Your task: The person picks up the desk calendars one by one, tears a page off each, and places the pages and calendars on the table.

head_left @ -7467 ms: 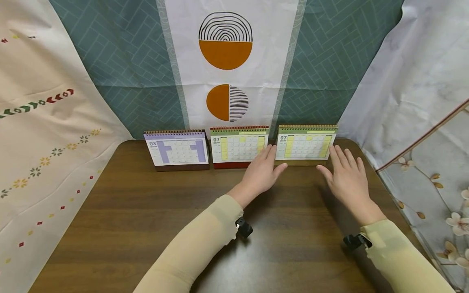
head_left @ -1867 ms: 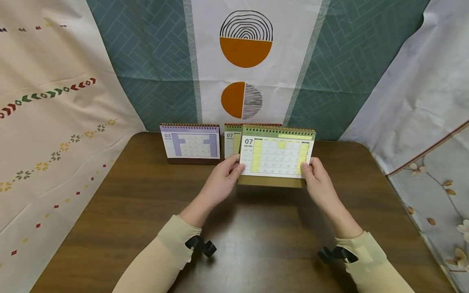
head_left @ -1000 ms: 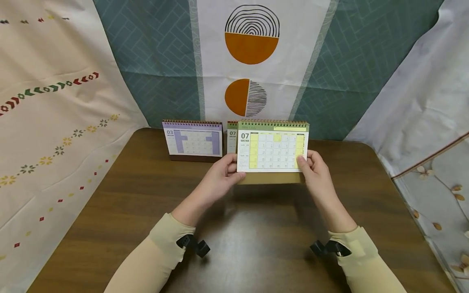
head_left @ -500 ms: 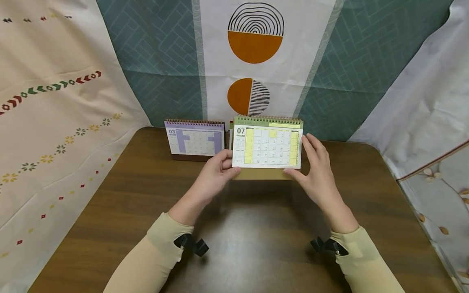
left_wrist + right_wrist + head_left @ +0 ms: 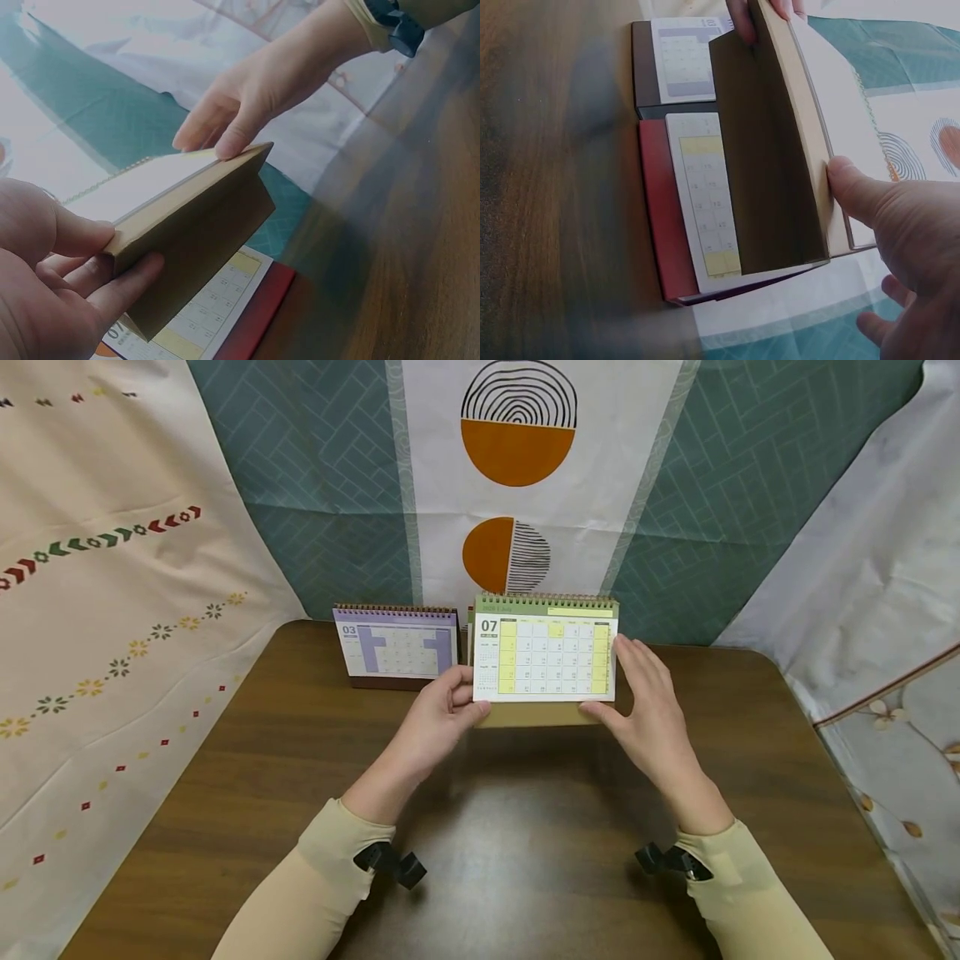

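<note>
A green-topped desk calendar [image 5: 543, 660] showing month 07 is held up off the table, its spiral at the top and its gold stand below. My left hand [image 5: 438, 714] pinches its lower left corner, thumb in front and fingers behind. On the other side, my right hand [image 5: 656, 718] rests its thumb on the lower front edge, while its fingers extend along the right side. The right wrist view shows that thumb on the gold stand [image 5: 769, 165] and the other fingers spread apart. Behind it, a calendar with a red base [image 5: 660, 217] stands mostly hidden in the head view.
A purple desk calendar [image 5: 401, 647] showing month 03 stands on the brown wooden table [image 5: 495, 877], left of the held one. A patterned teal and white cloth [image 5: 322, 460] hangs at the back, with light cloths on both sides.
Both hands took the green calendar from the back right and brought it left, in front of the red-based one. The right hand's grip then loosened, its fingers straightening. Little differs over the last half second.
</note>
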A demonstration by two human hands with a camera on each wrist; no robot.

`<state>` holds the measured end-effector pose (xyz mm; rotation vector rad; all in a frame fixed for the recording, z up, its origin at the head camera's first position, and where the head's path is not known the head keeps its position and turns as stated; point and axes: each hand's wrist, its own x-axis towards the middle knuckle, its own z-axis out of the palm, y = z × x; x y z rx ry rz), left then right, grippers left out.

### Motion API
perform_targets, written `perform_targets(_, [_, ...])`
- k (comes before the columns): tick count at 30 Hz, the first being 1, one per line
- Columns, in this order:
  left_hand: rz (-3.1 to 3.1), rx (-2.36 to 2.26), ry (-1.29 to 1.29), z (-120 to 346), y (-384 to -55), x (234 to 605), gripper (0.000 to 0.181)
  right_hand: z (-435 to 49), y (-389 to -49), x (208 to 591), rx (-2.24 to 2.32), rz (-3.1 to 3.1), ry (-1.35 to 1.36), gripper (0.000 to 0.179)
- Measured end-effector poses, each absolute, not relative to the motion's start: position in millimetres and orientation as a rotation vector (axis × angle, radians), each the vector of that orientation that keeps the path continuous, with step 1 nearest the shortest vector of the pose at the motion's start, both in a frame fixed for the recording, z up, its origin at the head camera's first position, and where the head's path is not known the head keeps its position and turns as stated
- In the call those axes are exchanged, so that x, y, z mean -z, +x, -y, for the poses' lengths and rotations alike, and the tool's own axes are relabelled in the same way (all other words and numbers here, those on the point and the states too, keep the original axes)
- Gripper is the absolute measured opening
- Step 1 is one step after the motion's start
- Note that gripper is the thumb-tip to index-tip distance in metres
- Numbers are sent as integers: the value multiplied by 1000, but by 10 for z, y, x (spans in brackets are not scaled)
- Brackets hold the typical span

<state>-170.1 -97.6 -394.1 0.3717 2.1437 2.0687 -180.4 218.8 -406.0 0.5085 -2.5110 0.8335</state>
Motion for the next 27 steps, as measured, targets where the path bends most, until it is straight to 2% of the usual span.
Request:
perform_targets(16, [-2133,-2070,357,966,-1710,3954,36,-2147,-1807,4094,-795,2408,519,98])
perform_targets(27, [-2138,-2061,342,969,-1719,3951,37,-2127,-1764,4055,-958,2416,496,91])
